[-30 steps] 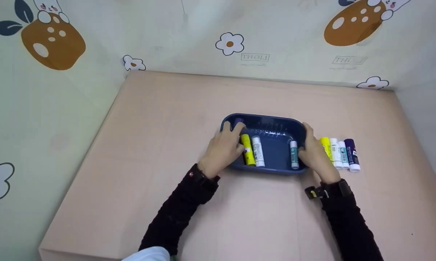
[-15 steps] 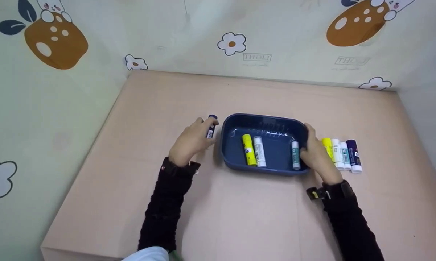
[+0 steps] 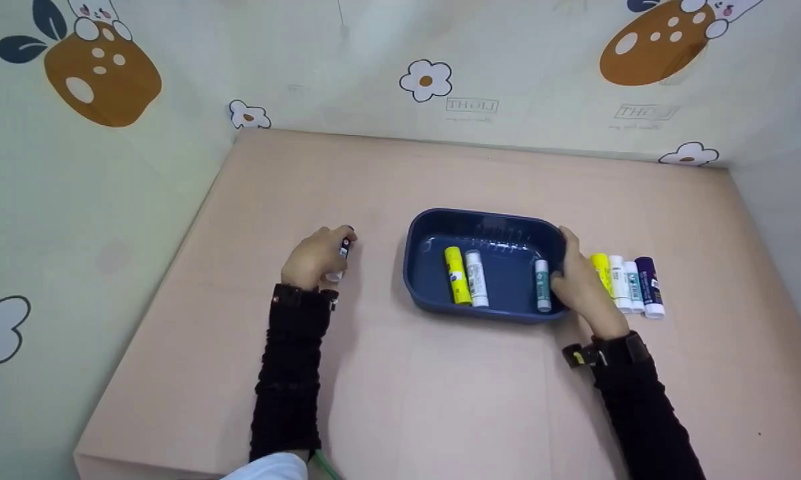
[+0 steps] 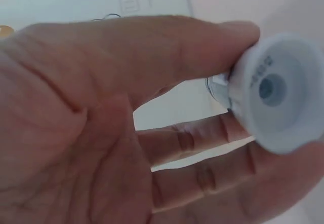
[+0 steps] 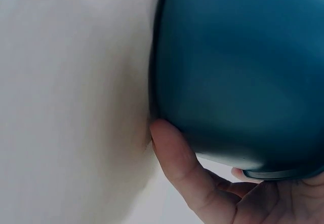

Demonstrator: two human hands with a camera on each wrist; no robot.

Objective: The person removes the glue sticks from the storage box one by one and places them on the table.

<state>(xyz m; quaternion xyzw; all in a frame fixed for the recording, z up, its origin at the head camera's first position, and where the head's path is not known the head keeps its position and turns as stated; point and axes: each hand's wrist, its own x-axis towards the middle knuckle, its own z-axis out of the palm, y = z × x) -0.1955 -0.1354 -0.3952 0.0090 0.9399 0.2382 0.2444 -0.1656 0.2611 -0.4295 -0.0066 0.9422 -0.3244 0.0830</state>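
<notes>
Left hand (image 3: 315,259): thumb and fingertips pinch a dark glue stick (image 3: 344,251), white end nearer the wrist | right hand (image 3: 588,287): grips the blue tray (image 3: 507,283) by its end | three sticks (image 3: 476,279) inside, left of that hand; four others (image 3: 618,283) just right.

Back wall (image 3: 540,67) off-white w/ brown fruit (image 3: 660,43), white flowers (image 3: 426,81), faint lettering (image 3: 472,105). L wall (image 3: 107,220) pale green, similar prints; R wall (image 3: 784,227) greyish. Table (image 3: 480,387) pinkish-beige, faint creases. Soft light.
</notes>
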